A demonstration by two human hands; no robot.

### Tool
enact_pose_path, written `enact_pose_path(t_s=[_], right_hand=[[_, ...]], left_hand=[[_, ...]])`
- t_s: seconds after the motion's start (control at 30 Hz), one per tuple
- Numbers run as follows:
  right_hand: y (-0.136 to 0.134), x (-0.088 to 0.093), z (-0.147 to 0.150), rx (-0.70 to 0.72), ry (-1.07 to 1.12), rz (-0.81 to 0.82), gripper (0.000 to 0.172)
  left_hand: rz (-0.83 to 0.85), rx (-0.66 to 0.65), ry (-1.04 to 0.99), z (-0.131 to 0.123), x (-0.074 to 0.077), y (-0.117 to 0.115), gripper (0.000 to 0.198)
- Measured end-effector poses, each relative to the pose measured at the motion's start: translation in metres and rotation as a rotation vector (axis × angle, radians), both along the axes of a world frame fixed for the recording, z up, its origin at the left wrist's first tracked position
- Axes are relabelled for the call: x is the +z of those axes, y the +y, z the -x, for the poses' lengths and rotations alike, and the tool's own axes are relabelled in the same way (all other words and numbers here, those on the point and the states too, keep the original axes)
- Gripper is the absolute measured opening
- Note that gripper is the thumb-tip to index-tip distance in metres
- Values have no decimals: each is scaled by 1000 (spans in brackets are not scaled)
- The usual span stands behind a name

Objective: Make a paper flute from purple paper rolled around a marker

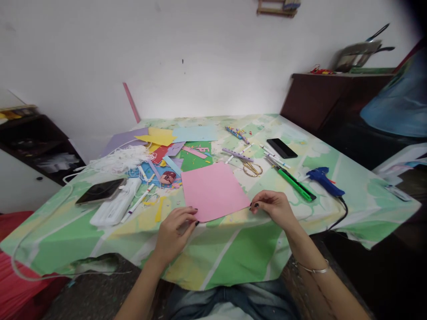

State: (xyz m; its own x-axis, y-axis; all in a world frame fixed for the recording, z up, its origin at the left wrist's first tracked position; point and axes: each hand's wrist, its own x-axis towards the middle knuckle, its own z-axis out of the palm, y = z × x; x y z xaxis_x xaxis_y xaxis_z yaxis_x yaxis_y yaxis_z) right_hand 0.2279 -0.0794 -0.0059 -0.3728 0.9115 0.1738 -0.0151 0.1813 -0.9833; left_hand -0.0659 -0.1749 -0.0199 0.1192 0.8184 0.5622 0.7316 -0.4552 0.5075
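Observation:
A sheet of pink paper [215, 191] lies at the front of the table, its near edge close to the table's front edge. My left hand [176, 231] is closed at the near left corner of the sheet, thumb and fingertips pinching it. At the near right corner, the thumb and index finger of my right hand [271, 206] pinch the paper. Gold-handled scissors [252, 169] lie just beyond the sheet, beside a purple paper strip [237, 154]. Right of them is a green box cutter [295, 183].
A blue glue gun [324, 181] with a black cord lies at the right. Behind it is a black phone [282, 148]. Coloured paper scraps [171, 153], white string [123, 159], another phone [101, 191] and a white power strip [116, 202] cover the left side.

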Motion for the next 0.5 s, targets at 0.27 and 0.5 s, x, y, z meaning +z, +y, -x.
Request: enact_pose_path(t_s=[0.27,0.5], right_hand=[[-5,-2,-10,-21,21,72,26],[-22,15,-33,44,-110,154,70]], left_hand=[[-35,-3,-2,0,0,0,7],[-32,-5,26,1,1,-1,7]])
